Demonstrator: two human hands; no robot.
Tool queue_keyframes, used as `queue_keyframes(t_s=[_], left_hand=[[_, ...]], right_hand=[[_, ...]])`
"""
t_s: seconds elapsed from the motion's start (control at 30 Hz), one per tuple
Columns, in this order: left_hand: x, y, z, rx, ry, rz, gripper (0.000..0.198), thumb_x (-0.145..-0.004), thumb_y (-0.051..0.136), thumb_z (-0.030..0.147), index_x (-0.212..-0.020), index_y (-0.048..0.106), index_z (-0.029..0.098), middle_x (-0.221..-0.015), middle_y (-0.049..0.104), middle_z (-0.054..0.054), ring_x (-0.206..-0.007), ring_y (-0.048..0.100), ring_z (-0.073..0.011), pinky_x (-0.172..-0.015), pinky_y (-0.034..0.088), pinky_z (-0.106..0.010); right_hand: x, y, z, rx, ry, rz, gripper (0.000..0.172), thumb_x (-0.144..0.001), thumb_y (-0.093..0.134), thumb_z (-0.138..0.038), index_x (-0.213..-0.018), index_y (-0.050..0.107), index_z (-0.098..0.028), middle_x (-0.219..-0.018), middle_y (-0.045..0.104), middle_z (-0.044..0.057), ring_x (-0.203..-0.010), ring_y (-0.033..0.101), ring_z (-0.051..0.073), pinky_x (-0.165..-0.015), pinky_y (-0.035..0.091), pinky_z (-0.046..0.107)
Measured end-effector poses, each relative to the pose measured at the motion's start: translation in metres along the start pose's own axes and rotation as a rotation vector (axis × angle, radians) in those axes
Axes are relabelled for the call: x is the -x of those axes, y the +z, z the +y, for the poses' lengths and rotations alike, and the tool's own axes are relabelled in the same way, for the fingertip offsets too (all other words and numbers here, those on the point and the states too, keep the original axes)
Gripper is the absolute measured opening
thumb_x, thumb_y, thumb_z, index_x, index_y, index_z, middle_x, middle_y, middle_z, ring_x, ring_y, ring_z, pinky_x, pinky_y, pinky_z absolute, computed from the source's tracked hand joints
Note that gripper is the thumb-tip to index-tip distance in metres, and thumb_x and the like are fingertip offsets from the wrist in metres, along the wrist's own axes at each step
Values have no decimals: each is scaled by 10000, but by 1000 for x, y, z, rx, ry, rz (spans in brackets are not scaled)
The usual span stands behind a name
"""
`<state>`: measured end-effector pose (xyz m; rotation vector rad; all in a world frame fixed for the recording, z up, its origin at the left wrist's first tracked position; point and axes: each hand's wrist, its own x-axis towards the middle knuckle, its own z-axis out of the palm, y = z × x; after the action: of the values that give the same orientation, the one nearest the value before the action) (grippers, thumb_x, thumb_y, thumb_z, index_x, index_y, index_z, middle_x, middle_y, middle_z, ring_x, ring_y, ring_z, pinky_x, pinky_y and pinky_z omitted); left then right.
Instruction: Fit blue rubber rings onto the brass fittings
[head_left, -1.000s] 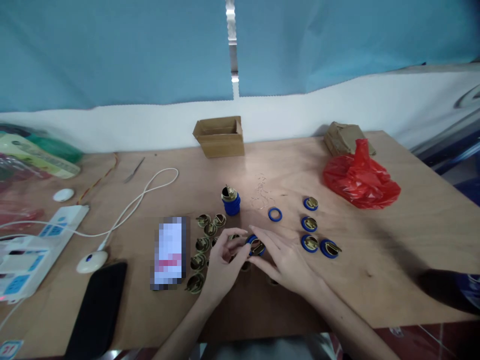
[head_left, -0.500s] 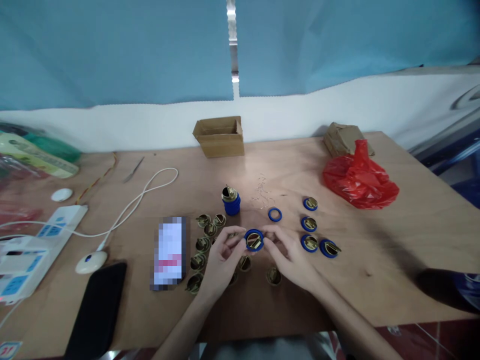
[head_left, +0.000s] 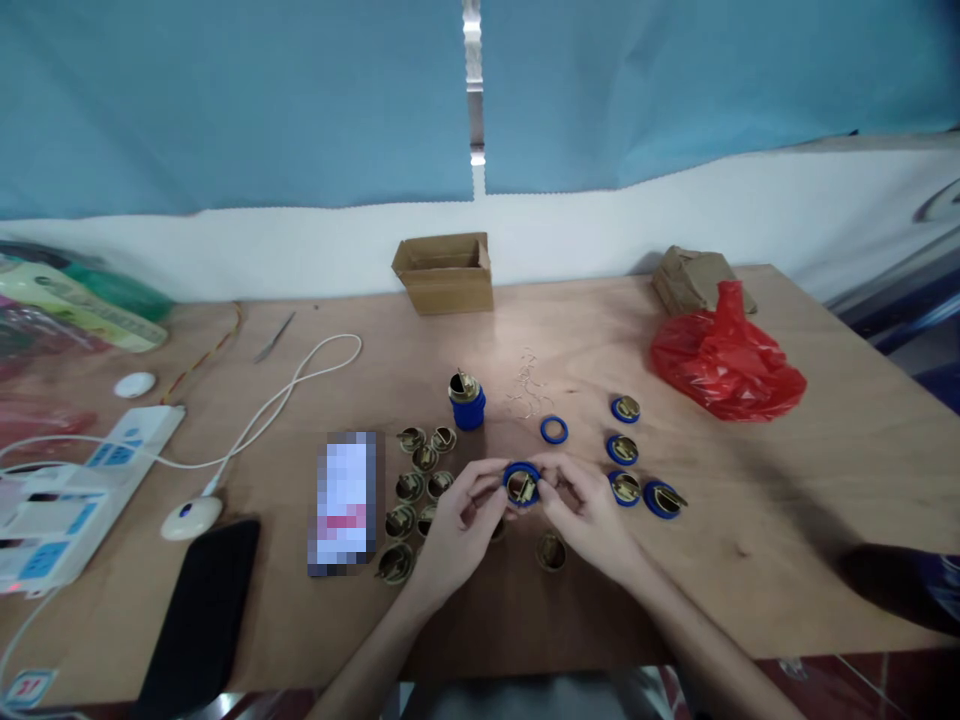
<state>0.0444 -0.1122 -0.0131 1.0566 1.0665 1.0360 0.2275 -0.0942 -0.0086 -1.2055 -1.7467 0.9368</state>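
Observation:
My left hand (head_left: 469, 510) and my right hand (head_left: 583, 505) pinch opposite sides of a blue ring (head_left: 534, 468) with a round brass-coloured fitting (head_left: 520, 488) sitting in it. Left of them, several loose brass fittings (head_left: 409, 487) lie on the table, some partly hidden by my left hand. One more fitting (head_left: 551, 551) lies below my right hand. Beyond the hands stands a stack of blue rings (head_left: 469, 410) topped by a fitting, and a single blue ring (head_left: 554, 430) lies flat. To the right, several ringed fittings (head_left: 623, 449) rest in a group.
A cardboard box (head_left: 446, 285) stands at the back; a red plastic bag (head_left: 727, 360) and brown package (head_left: 694, 280) are back right. Thin wire-like bits (head_left: 529, 385) lie mid-table. Leftward are a blurred-out phone (head_left: 345, 505), a black phone (head_left: 201, 610), a white cable (head_left: 277, 395) and a power strip (head_left: 82, 500).
My hands still grip the ringed fitting, which has tilted and turned slightly between the fingers. The whole view has shifted a little.

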Motion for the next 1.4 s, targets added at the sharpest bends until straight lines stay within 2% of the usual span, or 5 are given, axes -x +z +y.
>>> queue_keyframes(t_s=[0.23,0.53,1.0,1.23,1.4], left_hand=[[0,2,2,-4,6,-3,245,-934,653,338,-1138,668,203,-1059,778,-82,-933,762,-217,-804,635,-320],[-1,0,3,27,13,-9,272,-921,665,327,-1160,681,198,-1026,792,-84,-856,773,-209,-761,635,-312],[0,0,7,1,0,7,285,-902,682,332,-1150,714,196,-928,801,-72,-770,762,-201,-717,633,-313],[0,0,5,20,-6,14,272,-897,690,312,-1140,709,192,-926,804,-68,-769,762,-193,-709,632,-298],[0,-1,5,15,7,28,267,-903,673,290,-1150,707,193,-935,802,-64,-786,758,-184,-740,630,-289]], right_hand=[[1,-2,1,8,14,-8,167,-943,528,-229,-1012,677,-199,-709,582,-18,-633,567,139,-571,479,218],[3,-2,5,-33,13,-48,217,-989,507,-268,-1110,679,-214,-771,626,-5,-646,572,144,-564,477,226],[-6,-5,1,-235,17,-95,210,-969,493,-204,-1048,687,-198,-964,750,44,-894,711,190,-799,594,321],[-9,-7,1,-331,106,-215,209,-1007,487,-291,-1103,650,-202,-849,701,22,-719,671,161,-611,585,271],[-7,-6,1,-431,144,-289,207,-984,495,-240,-1142,625,-214,-918,693,25,-773,667,155,-666,589,277]])
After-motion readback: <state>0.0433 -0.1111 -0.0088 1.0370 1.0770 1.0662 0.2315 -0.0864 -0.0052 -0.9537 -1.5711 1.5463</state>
